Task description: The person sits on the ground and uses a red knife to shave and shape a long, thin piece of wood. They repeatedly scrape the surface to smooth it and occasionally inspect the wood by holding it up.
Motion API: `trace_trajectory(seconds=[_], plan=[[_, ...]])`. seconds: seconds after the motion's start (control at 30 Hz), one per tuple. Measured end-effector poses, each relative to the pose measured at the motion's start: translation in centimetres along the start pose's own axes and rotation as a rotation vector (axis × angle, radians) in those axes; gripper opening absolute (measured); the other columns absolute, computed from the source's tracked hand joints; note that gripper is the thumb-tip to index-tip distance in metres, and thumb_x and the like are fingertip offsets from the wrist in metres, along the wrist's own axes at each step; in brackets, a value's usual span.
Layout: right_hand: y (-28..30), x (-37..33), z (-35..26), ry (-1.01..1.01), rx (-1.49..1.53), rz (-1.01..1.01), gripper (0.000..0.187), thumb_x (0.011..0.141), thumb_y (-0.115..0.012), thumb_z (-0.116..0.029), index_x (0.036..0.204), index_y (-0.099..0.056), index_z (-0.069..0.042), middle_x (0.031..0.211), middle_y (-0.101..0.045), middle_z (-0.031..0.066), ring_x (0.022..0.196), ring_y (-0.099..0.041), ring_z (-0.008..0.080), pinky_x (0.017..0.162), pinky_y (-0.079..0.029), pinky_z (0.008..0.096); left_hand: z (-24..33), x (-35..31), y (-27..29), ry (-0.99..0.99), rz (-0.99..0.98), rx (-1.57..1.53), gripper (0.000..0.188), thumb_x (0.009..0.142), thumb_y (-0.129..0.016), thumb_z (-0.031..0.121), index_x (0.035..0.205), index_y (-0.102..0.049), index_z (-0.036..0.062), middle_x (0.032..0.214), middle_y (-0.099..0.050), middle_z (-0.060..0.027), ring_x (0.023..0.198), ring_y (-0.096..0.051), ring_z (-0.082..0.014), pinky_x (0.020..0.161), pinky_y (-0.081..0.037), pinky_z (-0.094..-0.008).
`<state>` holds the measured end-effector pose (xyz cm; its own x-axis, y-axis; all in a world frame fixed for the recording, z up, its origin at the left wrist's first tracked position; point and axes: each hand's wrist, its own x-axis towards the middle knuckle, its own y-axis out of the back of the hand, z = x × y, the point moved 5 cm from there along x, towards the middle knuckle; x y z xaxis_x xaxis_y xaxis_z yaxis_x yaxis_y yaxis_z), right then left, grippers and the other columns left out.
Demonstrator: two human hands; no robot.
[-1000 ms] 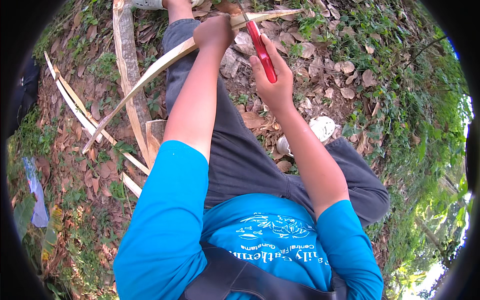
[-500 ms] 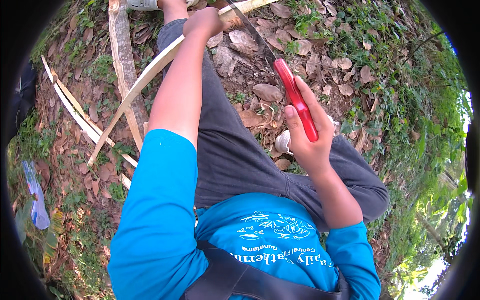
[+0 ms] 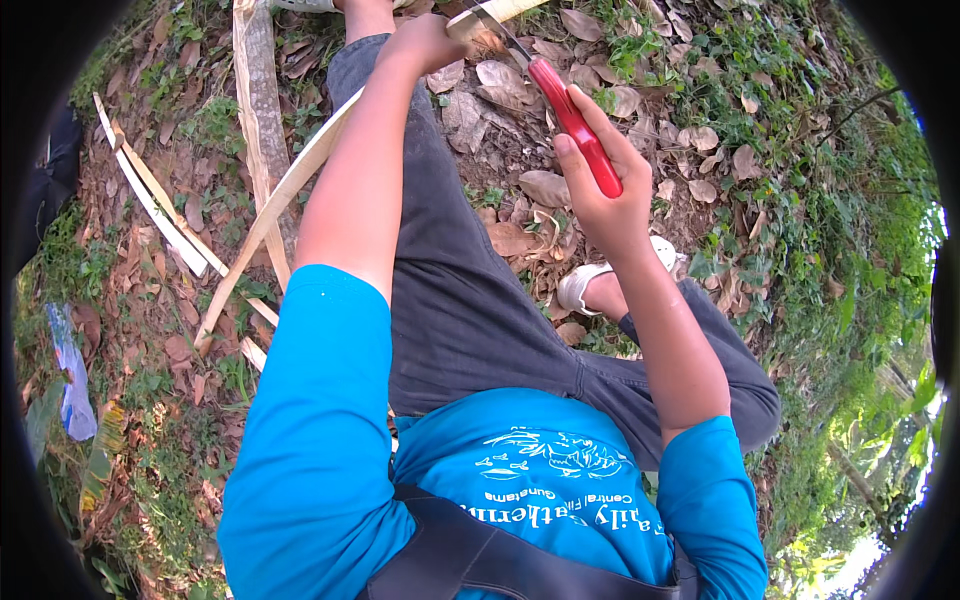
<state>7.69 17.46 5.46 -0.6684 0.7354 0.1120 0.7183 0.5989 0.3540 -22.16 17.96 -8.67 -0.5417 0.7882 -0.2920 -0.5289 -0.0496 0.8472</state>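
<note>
My left hand (image 3: 425,45) grips a long pale split bamboo strip (image 3: 290,185) that runs from the top middle down to the left, over my left leg. My right hand (image 3: 600,180) is closed on the red handle of a knife (image 3: 575,125). The knife's blade (image 3: 490,25) points up and left and meets the strip just right of my left hand. I sit on the ground in a blue shirt and dark grey trousers.
Several cut pale bamboo strips (image 3: 150,195) lie on the ground at left, and a wider slat (image 3: 262,100) lies beside my leg. Dry leaves and low green plants cover the ground. My white shoe (image 3: 585,285) shows under my right forearm. A blue scrap (image 3: 70,375) lies far left.
My right hand with the red-handled knife first pulled down and right away from the strip, then moved back up toward it. The left hand kept its hold on the strip.
</note>
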Motion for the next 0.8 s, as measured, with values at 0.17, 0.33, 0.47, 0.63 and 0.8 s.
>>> trace_trajectory(seconds=[0.17, 0.33, 0.47, 0.63, 0.8], plan=[[1.2, -2.0, -0.8, -0.01, -0.017, 0.005, 0.05, 0.099, -0.07, -0.009, 0.147, -0.058, -0.007, 0.102, -0.074, 0.0059, 0.078, -0.062, 0.0046, 0.071, -0.051, 0.0224, 2.0, -2.6, 0.8, 0.0, -0.427, -0.474, 0.037, 0.089, -0.077, 0.025, 0.119, -0.067, 0.0054, 0.074, -0.06, 0.001, 0.059, -0.058, -0.0082, 0.059, -0.051, -0.0263], [1.0, -3.1, -3.4, -0.003, 0.047, -0.03, 0.05, 0.099, -0.069, -0.007, 0.147, -0.056, -0.004, 0.103, -0.073, 0.007, 0.08, -0.062, 0.0046, 0.072, -0.051, 0.0219, 1.2, -4.0, 1.3, -0.129, -0.19, -0.183, 0.049, 0.085, -0.08, 0.038, 0.115, -0.068, 0.0014, 0.098, -0.073, -0.0109, 0.085, -0.072, -0.0223, 0.078, -0.057, -0.0371], [0.2, -4.2, -0.2, -0.012, 0.107, 0.0, 0.052, 0.098, -0.07, -0.007, 0.148, -0.055, -0.003, 0.108, -0.073, 0.0085, 0.082, -0.063, 0.0062, 0.075, -0.052, 0.0225, 3.6, -6.4, 0.4, 0.054, 0.089, 0.155, 0.051, 0.085, -0.07, 0.052, 0.123, -0.073, 0.0172, 0.117, -0.075, -0.0121, 0.111, -0.072, -0.0301, 0.094, -0.057, -0.0455], [-0.2, -5.9, 4.4, -0.044, 0.037, -0.091, 0.057, 0.098, -0.071, -0.012, 0.152, -0.052, -0.01, 0.118, -0.073, 0.013, 0.092, -0.066, 0.0122, 0.087, -0.052, 0.028, 3.0, -5.9, 0.4, 0.108, 0.031, 0.156, 0.051, 0.086, -0.07, 0.055, 0.121, -0.074, 0.0174, 0.116, -0.075, -0.0126, 0.109, -0.072, -0.031, 0.094, -0.057, -0.0455], [1.0, -5.8, 4.1, -0.034, -0.002, -0.051, 0.055, 0.098, -0.07, -0.012, 0.151, -0.054, -0.012, 0.113, -0.074, 0.0118, 0.089, -0.065, 0.0106, 0.082, -0.052, 0.0272, 3.1, -5.5, -0.4, 0.083, 0.04, 0.165, 0.049, 0.086, -0.071, 0.054, 0.118, -0.076, 0.0178, 0.116, -0.076, -0.0109, 0.109, -0.072, -0.0291, 0.092, -0.058, -0.0445]])
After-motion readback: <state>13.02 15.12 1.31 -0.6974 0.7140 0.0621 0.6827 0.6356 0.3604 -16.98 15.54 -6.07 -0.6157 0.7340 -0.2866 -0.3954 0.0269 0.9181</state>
